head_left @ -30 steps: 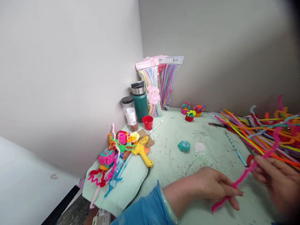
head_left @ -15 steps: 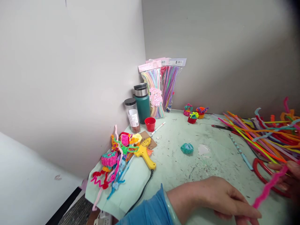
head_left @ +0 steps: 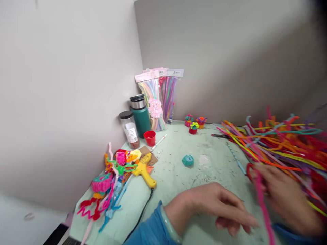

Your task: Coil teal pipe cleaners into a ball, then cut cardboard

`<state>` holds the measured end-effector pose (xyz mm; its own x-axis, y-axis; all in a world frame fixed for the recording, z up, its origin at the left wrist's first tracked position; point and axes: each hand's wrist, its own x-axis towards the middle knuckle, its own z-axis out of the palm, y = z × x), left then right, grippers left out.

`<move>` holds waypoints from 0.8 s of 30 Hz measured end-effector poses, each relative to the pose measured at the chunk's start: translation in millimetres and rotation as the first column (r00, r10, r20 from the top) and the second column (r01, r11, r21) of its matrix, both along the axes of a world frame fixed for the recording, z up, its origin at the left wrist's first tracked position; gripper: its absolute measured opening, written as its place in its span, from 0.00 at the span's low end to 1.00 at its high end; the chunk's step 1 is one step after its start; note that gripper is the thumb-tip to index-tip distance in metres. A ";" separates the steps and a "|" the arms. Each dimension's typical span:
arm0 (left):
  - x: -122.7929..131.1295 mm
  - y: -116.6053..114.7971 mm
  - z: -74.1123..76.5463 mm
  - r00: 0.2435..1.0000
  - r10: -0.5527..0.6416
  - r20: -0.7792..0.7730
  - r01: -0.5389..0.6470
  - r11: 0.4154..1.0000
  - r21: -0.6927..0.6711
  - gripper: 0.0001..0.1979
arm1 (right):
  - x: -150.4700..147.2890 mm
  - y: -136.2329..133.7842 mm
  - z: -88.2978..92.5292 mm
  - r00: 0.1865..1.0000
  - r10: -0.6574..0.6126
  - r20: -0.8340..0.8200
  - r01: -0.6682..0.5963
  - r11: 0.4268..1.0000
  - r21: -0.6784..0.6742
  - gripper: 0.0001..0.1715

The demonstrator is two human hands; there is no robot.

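Observation:
My left hand reaches in from the bottom, above the pale green table. Its fingers are loosely apart, with nothing between them. My right hand pinches a bright pink pipe cleaner near its upper part; the strand hangs down past the lower frame edge. Behind the right fingers are the partly hidden red-handled scissors. A small teal coil lies on the table beyond my left hand, beside a pale patch.
Loose pipe cleaners heap up at right. A yellow glue gun with a black cord and colourful fuzzy pieces lie left. Behind stand a red cup, a jar, a green bottle and three small fuzzy pots.
The view has swung to the right. My left hand has let go of the pink strand, whose lower end now hangs down. The right hand has come further into view, still holding it.

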<state>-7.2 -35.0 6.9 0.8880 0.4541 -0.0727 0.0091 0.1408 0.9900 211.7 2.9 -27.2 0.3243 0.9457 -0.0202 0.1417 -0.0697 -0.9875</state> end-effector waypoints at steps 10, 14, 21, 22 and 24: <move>19.8 10.0 -12.8 0.832 0.543 -0.113 -0.482 0.809 0.336 0.14 | -3.1 -44.8 17.7 0.737 0.043 0.674 -0.184 0.973 0.140 0.11; 21.7 9.3 -12.0 0.793 0.590 -0.153 -0.481 0.759 0.439 0.14 | 59.8 -84.9 32.6 0.401 -0.145 0.905 0.047 0.989 0.138 0.13; 37.0 -1.8 17.2 0.765 0.615 -0.191 -0.457 0.728 0.510 0.11 | 147.3 -143.8 22.0 0.308 0.096 0.947 0.229 0.958 -0.172 0.28; 45.6 -4.2 21.9 0.788 0.580 -0.206 -0.412 0.746 0.522 0.10 | 150.9 -147.8 17.8 0.316 0.113 0.942 0.231 0.954 -0.192 0.32; 69.9 -9.3 28.4 0.837 0.500 -0.223 -0.309 0.768 0.561 0.09 | 153.6 -152.1 11.2 0.324 0.122 0.938 0.246 0.947 -0.208 0.36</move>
<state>62.7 -44.3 35.3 0.5696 0.8219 -0.0016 0.4118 -0.2837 0.8660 365.3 -149.2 -16.0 0.3562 0.9289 0.1016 0.9309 -0.3432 -0.1254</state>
